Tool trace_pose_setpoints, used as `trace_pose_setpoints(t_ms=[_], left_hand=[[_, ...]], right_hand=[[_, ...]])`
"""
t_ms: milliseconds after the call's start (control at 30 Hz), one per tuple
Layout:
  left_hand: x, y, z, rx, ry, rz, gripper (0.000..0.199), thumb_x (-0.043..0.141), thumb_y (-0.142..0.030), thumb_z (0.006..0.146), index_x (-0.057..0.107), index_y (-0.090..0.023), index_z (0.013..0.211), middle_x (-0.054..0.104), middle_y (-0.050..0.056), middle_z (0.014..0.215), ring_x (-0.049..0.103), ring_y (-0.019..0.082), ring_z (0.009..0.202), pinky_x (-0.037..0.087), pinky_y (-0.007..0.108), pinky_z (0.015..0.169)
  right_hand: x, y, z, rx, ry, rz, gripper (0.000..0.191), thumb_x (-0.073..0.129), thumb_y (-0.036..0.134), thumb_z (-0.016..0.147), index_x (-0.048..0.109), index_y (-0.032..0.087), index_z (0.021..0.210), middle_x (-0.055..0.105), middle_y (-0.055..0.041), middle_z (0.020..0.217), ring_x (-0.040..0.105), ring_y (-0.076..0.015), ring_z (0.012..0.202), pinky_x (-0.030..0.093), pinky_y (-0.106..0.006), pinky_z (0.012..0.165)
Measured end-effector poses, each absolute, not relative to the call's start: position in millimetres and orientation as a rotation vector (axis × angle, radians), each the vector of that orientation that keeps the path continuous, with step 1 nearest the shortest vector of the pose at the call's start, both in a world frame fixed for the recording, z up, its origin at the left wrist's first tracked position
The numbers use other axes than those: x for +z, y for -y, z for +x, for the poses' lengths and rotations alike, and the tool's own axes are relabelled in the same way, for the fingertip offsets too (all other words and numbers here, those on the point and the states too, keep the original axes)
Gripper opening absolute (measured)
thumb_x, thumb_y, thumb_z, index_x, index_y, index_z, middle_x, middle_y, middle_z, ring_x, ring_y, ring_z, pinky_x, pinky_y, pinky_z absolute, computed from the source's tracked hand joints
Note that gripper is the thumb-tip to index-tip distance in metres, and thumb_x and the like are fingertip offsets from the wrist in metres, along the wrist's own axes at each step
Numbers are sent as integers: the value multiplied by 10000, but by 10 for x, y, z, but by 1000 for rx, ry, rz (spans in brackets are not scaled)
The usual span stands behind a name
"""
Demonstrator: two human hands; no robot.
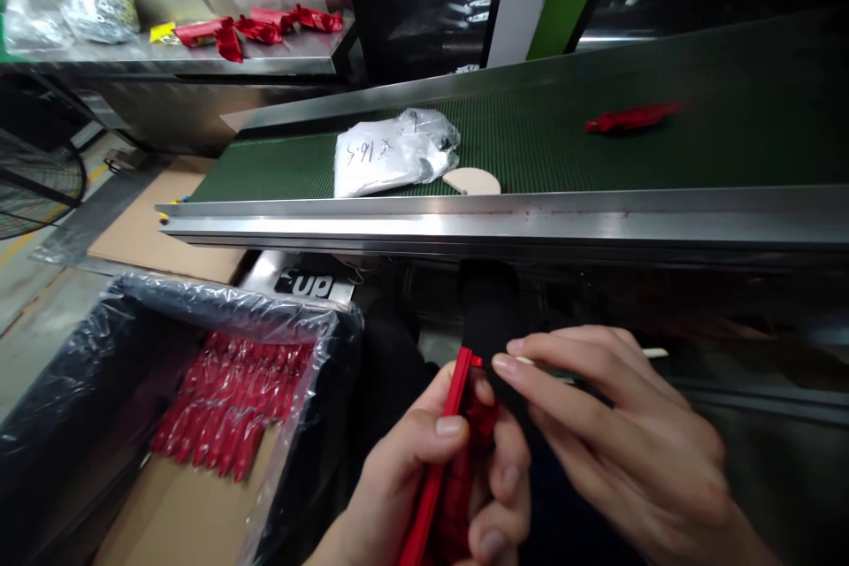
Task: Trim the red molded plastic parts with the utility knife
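My left hand [424, 451] is wrapped round a long, glossy red plastic part [456, 389], held at a slant with its upper end away from me. A small red tab sticks out sideways near that upper end. My right hand [623, 424] is just to the right, its thumb and fingers pinching a thin pale stick [655, 353]. The stick's back end pokes out beyond the knuckles, and its front end lies close to the red tab. Whether the two touch I cannot tell. The lower end of the red part runs out of view.
A black crate [99, 354] lined with clear plastic holds rows of red parts. Across the front runs a green conveyor belt [531, 141], bearing a white plastic bag [378, 155], a pale disc [474, 181] and another red part [630, 118]. More red parts [258, 28] lie on a metal shelf.
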State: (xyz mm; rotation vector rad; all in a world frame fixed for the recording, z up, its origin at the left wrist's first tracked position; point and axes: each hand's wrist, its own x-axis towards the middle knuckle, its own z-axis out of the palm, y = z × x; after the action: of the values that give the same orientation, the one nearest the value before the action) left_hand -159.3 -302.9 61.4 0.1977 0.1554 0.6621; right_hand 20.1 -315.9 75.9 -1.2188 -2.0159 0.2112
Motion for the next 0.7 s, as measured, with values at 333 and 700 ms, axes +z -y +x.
trace_pose_setpoints(t_ms=[333, 700], left_hand=[[633, 3069, -1571, 604, -227, -104, 325, 426, -408, 933, 613, -145, 900, 477, 22, 701, 411, 57, 449, 370, 103, 326], [564, 3007, -1607, 622, -197, -10, 301, 436, -409, 942, 614, -166, 951, 463, 14, 749, 415, 59, 488, 421, 102, 368]], right_hand=[[639, 3173, 223, 62, 1838, -1290, 578, 596, -63, 790, 601, 265, 1266, 647, -61, 1098, 622, -208, 968, 510, -394, 784], [520, 3078, 318, 118, 1707, -1414, 432, 627, -13, 808, 648, 240, 1158, 650, -44, 1051, 634, -171, 929, 509, -345, 809]])
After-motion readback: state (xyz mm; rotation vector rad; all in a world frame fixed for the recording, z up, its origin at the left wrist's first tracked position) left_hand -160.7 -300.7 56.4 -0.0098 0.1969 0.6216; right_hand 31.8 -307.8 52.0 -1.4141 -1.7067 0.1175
